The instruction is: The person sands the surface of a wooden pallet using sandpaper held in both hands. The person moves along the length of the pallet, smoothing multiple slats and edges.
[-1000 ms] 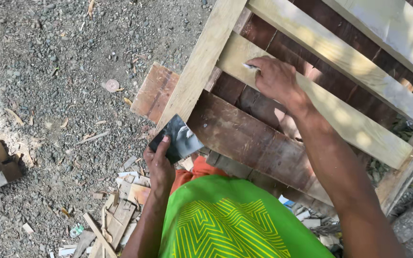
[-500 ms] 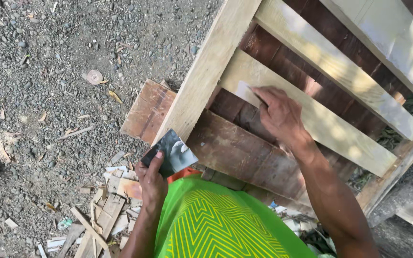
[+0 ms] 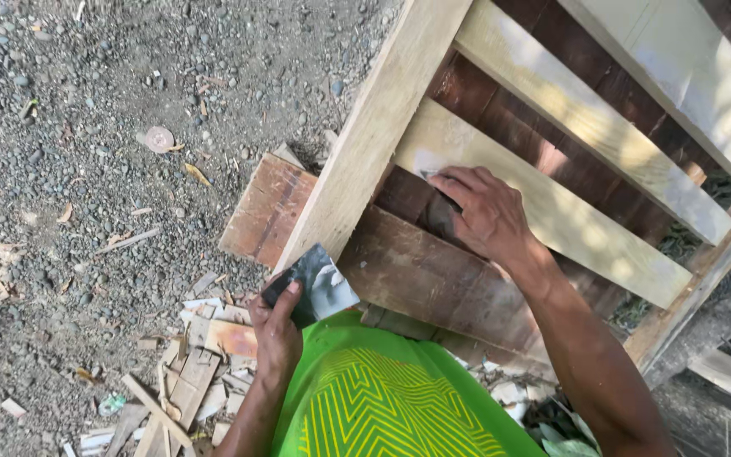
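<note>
Lower centre: left hand (image 3: pixel 277 334) grips dark sandpaper sheet (image 3: pixel 310 286), unchanged | centre: right hand (image 3: pixel 484 211), fingers flat, presses pale slat (image 3: pixel 543 203), slid lower than before | upper left: gravel (image 3: pixel 86 110) shifted.

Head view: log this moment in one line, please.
left hand holds dark scraper | right hand flat on pale slat | wooden frame over gravel

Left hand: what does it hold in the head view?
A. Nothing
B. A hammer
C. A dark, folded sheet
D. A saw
C: the left hand grips a dark, folded sheet by the corner of the pale wooden frame, while the right hand presses on a slat.
</note>
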